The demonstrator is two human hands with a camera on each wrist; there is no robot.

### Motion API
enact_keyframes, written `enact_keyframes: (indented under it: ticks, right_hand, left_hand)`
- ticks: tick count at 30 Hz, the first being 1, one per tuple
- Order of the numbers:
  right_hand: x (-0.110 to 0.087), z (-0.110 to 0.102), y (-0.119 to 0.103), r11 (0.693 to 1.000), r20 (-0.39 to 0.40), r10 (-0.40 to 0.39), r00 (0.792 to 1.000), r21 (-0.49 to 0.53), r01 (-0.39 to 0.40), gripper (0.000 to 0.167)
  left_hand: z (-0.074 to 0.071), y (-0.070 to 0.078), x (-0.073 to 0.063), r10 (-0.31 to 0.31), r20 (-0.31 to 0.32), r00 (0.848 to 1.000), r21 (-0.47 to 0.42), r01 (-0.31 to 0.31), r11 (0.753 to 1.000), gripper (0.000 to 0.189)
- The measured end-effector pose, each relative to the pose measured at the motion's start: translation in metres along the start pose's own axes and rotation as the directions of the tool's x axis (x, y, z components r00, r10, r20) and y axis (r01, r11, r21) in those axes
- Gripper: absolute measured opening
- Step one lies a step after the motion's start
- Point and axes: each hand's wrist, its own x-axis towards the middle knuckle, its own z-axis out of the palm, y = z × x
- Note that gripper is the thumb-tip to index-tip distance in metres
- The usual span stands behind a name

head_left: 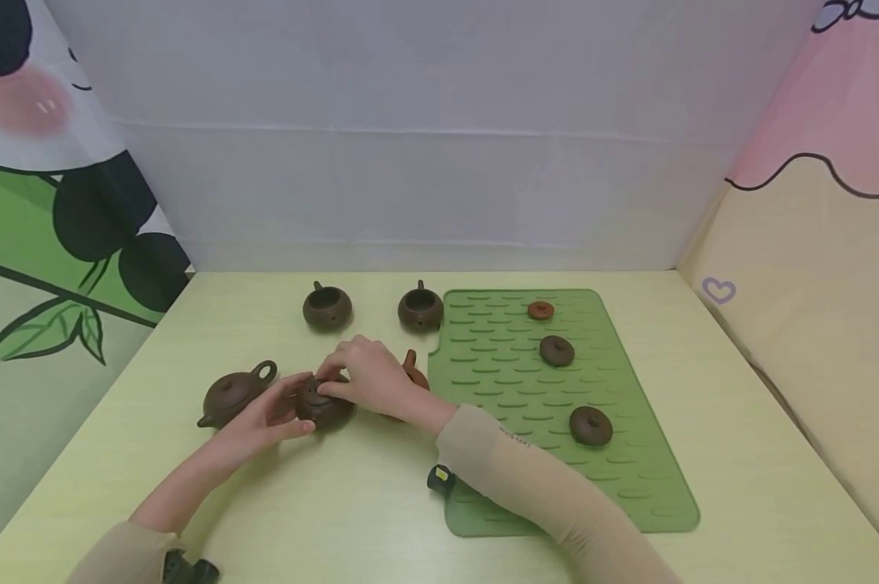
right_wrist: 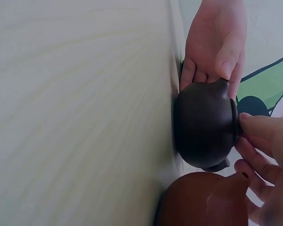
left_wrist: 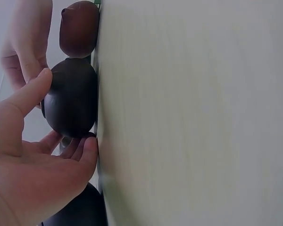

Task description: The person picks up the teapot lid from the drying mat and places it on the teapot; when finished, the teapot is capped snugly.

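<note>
A dark brown clay teapot (head_left: pixel 328 412) sits on the table between both hands. My left hand (head_left: pixel 264 420) steadies it from the left, its thumb by the spout and its fingers curled along the side. From above, my right hand (head_left: pixel 374 377) pinches the knob of the lid (right_wrist: pixel 235 121), which lies over the teapot's mouth. Left of these is another dark teapot (head_left: pixel 229 395) with its lid on. A reddish-brown teapot (head_left: pixel 415 375) stands just to the right, partly hidden behind the right hand and wrist.
Two lidless dark teapots, one left (head_left: pixel 328 311) and one right (head_left: pixel 421 311), stand at the back. On the right, a green mat (head_left: pixel 498 422) bears a small reddish lid (head_left: pixel 541 311) and two dark lids, one mid-mat (head_left: pixel 557 351) and one nearer (head_left: pixel 591 427). The right forearm crosses the mat's near-left part.
</note>
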Motion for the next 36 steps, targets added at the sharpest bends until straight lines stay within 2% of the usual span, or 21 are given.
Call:
enact_keyframes:
  ticks: [15,20,24,27,31,36]
  right_hand:
    - [-0.002,0.005,0.0,1.0,0.012,0.02,1.0,0.018,-0.02,0.019]
    - [-0.007,0.002,0.002,0.999,0.057,-0.005,0.998,0.032,0.003,0.031]
    - [-0.017,-0.012,0.003,0.999,0.089,-0.032,0.996,0.041,0.028,0.046]
    - [-0.028,-0.025,0.004,0.997,0.075,-0.059,0.995,0.059,0.055,0.051]
    - [-0.046,-0.044,0.01,0.99,0.019,-0.098,0.995,0.104,0.096,0.052]
    - [-0.074,-0.066,0.021,0.98,-0.065,-0.096,0.993,0.169,0.106,0.051]
  left_hand:
    - [-0.001,0.003,-0.002,-0.014,0.005,1.0,0.002,0.014,1.0,0.077]
    - [-0.001,0.001,-0.001,-0.025,0.012,1.0,0.001,0.025,1.0,0.077]
    - [-0.001,0.0,0.0,-0.021,0.01,1.0,0.003,0.021,1.0,0.077]
    - [-0.001,0.0,-0.001,-0.023,0.003,1.0,0.015,0.022,1.0,0.077]
    - [-0.001,0.001,-0.002,-0.024,-0.007,1.0,0.041,0.024,0.999,0.078]
    - [0.0,0.003,-0.001,-0.006,-0.014,1.0,0.064,0.007,0.998,0.077]
